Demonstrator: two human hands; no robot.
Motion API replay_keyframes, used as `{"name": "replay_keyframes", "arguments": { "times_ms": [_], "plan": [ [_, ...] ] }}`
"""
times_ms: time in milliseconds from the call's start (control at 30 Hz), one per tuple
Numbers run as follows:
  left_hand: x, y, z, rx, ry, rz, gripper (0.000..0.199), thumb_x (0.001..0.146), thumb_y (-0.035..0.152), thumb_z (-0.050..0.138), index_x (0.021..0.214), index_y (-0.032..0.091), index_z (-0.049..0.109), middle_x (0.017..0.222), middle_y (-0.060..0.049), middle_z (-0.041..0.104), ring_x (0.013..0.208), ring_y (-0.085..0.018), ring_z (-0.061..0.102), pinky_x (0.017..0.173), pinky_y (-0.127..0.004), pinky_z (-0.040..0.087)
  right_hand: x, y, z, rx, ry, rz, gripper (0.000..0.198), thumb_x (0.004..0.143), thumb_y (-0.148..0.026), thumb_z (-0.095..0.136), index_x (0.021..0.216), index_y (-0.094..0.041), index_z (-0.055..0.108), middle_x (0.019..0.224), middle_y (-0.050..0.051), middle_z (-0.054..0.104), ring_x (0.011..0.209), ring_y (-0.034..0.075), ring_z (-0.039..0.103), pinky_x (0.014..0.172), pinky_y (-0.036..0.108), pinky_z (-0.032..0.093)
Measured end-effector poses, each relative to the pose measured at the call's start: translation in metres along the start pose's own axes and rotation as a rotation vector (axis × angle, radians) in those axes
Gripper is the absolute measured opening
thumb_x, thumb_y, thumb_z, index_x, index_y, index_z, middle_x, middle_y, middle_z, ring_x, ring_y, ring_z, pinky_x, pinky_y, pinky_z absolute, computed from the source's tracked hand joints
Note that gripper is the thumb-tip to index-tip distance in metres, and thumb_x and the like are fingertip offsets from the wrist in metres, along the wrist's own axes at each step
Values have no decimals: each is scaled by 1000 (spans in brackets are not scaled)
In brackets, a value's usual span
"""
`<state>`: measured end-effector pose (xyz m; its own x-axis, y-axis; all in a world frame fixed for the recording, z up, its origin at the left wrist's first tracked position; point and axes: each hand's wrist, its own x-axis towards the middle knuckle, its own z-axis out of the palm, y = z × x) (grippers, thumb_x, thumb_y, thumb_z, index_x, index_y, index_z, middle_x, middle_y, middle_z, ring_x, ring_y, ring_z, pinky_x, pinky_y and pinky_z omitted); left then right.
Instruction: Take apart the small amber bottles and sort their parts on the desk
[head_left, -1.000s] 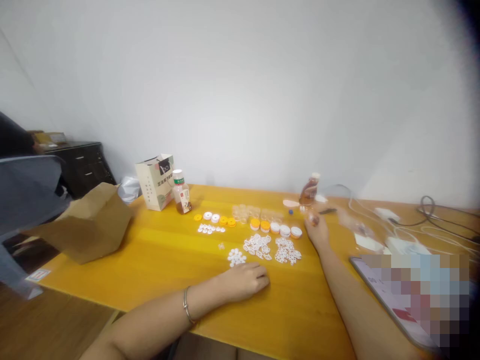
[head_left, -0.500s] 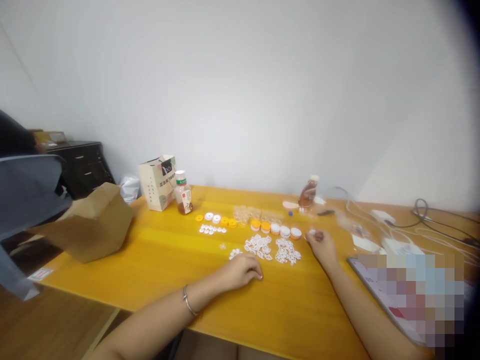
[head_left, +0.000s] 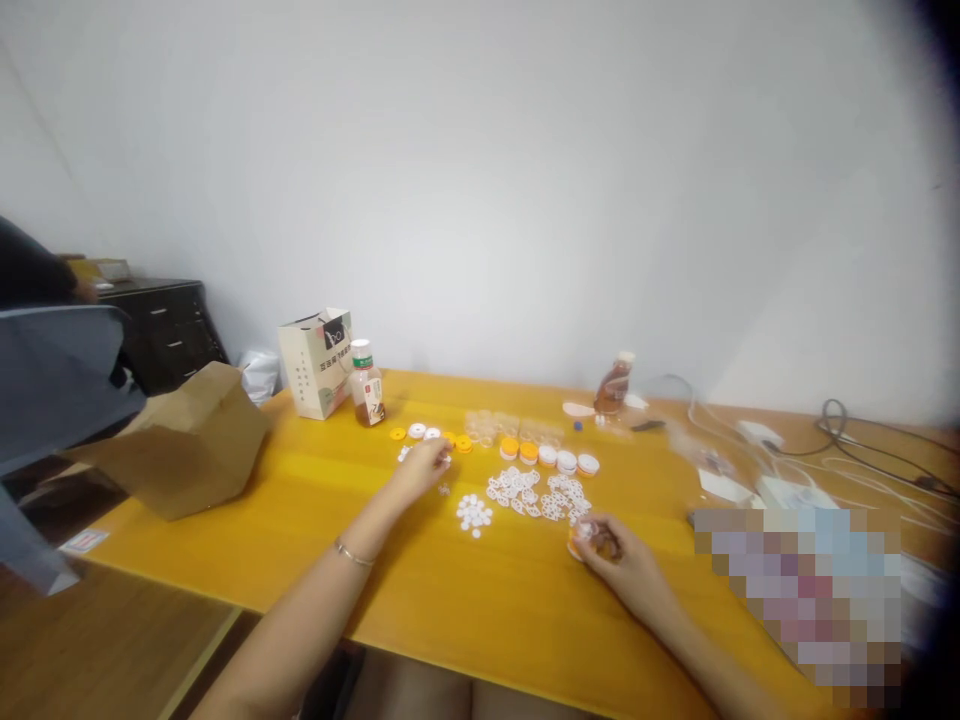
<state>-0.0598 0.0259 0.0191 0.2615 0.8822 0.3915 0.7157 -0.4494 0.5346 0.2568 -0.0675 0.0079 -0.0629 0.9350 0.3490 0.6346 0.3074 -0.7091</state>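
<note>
My left hand (head_left: 421,470) reaches over the row of small white caps, its fingers closed together; whether anything sits between them I cannot make out. Just beyond it lie orange discs (head_left: 464,444) and white discs (head_left: 417,430). Near the table's front right, my right hand (head_left: 619,560) grips a round orange-and-white plastic piece (head_left: 574,543), partly covered by the fingers. Between the hands is a cluster of small white round pieces (head_left: 474,512). White openwork pieces (head_left: 514,488) lie in two heaps, with a row of stacked orange and white round pieces (head_left: 547,456) behind them.
A brown paper bag (head_left: 199,440) stands at the left, near a printed carton bag (head_left: 311,365) and a drink bottle (head_left: 367,385). Another bottle (head_left: 615,385) is at the back. Cables (head_left: 832,425) and a blurred-out flat device (head_left: 802,590) occupy the right. A person's dark sleeve (head_left: 34,265) shows far left.
My left hand has moved left and away from me, uncovering the white round pieces. My right hand has come nearer from the row's right end, now holding the round orange-and-white piece.
</note>
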Motion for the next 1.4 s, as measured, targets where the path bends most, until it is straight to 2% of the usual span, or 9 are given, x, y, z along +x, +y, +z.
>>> {"name": "replay_keyframes", "arguments": {
  "times_ms": [200,500,600,667,733,833,1167,1300,1400],
  "plan": [
    [4,-15,-1,124,-74,-106,22,68,7,48,88,16,53,79,-2,58,71,-14,55,64,-21,41,-8,-28,21,77,-229,-157,16,75,-35,54,80,-20,52,71,1,58,63,14,53,59,24,44],
    [3,-8,-5,183,-90,-147,19,67,8,50,84,16,53,77,-3,56,71,-15,54,62,-22,39,6,-34,37,65,-322,-234,13,74,-32,56,78,-19,54,71,0,52,62,12,45,57,23,38],
    [-3,7,-12,185,-71,-96,14,72,17,51,86,15,54,85,-6,56,78,-17,53,68,-24,39,13,-35,43,125,-372,-213,14,74,-32,57,78,-19,53,64,-3,48,57,10,42,52,20,35],
    [-10,24,-14,126,-97,44,17,76,25,52,89,16,54,89,-6,56,81,-17,52,72,-25,39,16,-37,47,149,-402,-195,15,73,-32,57,79,-19,52,60,-5,46,53,9,40,49,19,33],
    [-20,44,-12,25,-224,215,23,75,33,56,92,17,55,88,-4,57,81,-16,52,72,-24,39,18,-37,50,160,-403,-180,17,73,-33,58,79,-19,51,58,-6,44,51,9,39,47,19,32],
    [-34,70,0,-50,-376,314,36,67,44,64,90,17,56,84,-3,57,76,-15,53,67,-22,38,16,-36,53,180,-355,-164,19,72,-35,58,79,-19,49,57,-6,46,49,8,39,46,19,32],
    [-54,96,52,-32,-230,192,32,69,43,62,80,14,51,81,-4,54,75,-16,50,64,-24,37,13,-37,50,272,-349,-129,20,73,-36,57,80,-19,48,57,-6,48,48,9,42,45,19,34],
    [-54,96,58,-60,-235,158,29,69,40,62,79,15,51,77,-2,51,71,-15,49,61,-23,36,13,-40,47,173,-299,-139,18,72,-33,58,72,-20,46,52,-7,44,46,9,40,45,20,33],
    [-53,96,55,-84,-250,192,18,69,27,60,81,15,52,78,-2,51,73,-14,49,62,-22,37,11,-43,44,117,-269,-218,7,74,-24,51,79,-20,49,59,-4,50,52,11,45,51,22,38]
  ]
}}
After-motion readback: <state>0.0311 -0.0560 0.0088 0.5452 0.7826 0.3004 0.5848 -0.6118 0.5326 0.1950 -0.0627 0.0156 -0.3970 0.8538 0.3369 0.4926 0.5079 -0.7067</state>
